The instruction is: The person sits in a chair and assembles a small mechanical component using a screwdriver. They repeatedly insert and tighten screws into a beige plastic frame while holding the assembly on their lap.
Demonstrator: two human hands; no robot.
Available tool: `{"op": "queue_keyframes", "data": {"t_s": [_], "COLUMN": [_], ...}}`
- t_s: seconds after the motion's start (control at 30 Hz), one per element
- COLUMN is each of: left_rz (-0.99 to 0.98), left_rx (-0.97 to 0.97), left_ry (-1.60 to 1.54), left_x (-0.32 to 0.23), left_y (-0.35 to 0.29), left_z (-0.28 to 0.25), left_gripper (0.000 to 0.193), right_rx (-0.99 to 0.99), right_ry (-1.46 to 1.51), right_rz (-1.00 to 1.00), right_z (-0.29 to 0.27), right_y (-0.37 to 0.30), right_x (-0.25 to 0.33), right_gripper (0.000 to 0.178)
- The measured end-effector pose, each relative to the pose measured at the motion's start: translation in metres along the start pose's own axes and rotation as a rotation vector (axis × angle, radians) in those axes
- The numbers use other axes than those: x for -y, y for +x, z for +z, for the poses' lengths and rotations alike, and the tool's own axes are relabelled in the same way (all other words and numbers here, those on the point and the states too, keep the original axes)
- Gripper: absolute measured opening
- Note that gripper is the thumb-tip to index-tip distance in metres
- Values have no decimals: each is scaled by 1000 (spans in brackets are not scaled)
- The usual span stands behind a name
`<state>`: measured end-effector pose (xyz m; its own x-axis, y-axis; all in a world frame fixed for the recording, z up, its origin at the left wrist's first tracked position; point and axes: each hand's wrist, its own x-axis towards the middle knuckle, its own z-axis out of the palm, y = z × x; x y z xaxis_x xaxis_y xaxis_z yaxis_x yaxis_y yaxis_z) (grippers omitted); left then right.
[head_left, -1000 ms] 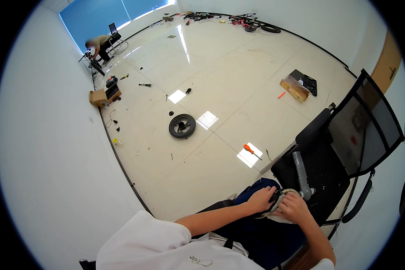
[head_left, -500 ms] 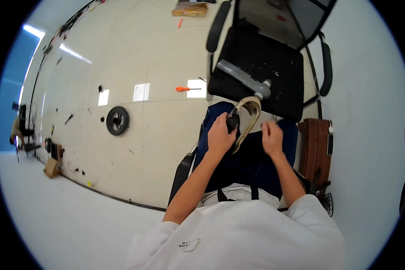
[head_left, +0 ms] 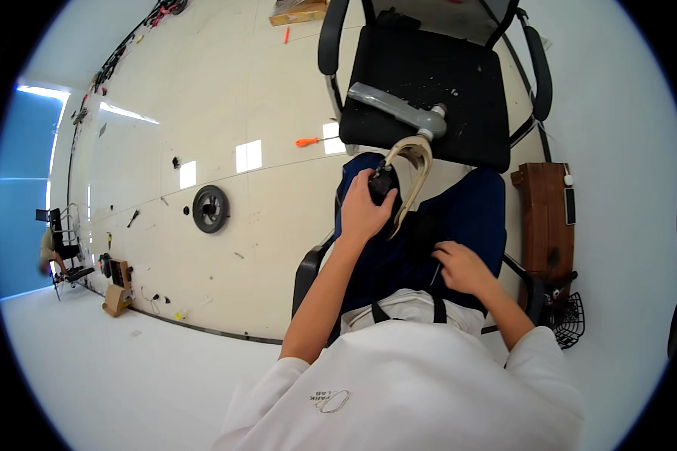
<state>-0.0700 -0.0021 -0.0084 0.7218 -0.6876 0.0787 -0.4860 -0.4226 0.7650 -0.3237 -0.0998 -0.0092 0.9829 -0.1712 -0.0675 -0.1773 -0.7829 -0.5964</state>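
Observation:
A cream-coloured wheel fork (head_left: 423,174), joined to a grey tube (head_left: 399,109), leans from the chair seat toward my lap. My left hand (head_left: 363,214) is closed round a rounded black part (head_left: 384,182) at the fork's left leg, with its thumb and fingers pressed on it. Its far side is hidden by the hand. My right hand (head_left: 466,268) rests low over my right thigh, apart from the fork, its fingers loosely bent and spaced, with nothing visible in them.
A black office chair (head_left: 459,68) stands in front of me. An orange screwdriver (head_left: 307,141) and a small black wheel (head_left: 210,209) lie on the tiled floor to the left. At right is a brown wooden box (head_left: 545,218) beside a black wire basket (head_left: 568,323).
My right hand has come down from beside the fork toward my lap, its pinched fingers loosening. My left hand keeps its hold on the black part. The view has shifted slightly.

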Motion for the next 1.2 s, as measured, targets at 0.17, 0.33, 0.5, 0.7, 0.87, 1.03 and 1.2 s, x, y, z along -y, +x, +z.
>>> {"op": "queue_keyframes", "data": {"t_s": [0.17, 0.33, 0.5, 0.7, 0.87, 1.03, 1.2], "left_rz": [115, 192, 130, 135, 54, 35, -68], "left_rx": [-31, -7, 194, 369, 309, 329, 281], "left_ry": [46, 85, 130, 219, -71, 65, 167], "left_x": [-17, -12, -11, -10, 0, 8, -3], "left_y": [15, 39, 53, 67, 63, 37, 20], "left_z": [-15, -10, -6, -12, -20, -40, -32], "left_gripper": [45, 17, 16, 18, 29, 65, 56], "right_rx": [84, -97, -180, -91, -230, -68, -66], "right_ry": [-188, -132, 274, 937, 1405, 1653, 1749], "right_rz": [8, 116, 243, 424, 444, 360, 395], "right_z": [-26, -58, -101, -93, -31, 10, 6], "right_y": [-10, 15, 82, 130, 104, 82, 82], "right_x": [-7, -17, 5, 1, 25, 45, 19], "right_gripper": [10, 8, 13, 17, 20, 18, 9]}}
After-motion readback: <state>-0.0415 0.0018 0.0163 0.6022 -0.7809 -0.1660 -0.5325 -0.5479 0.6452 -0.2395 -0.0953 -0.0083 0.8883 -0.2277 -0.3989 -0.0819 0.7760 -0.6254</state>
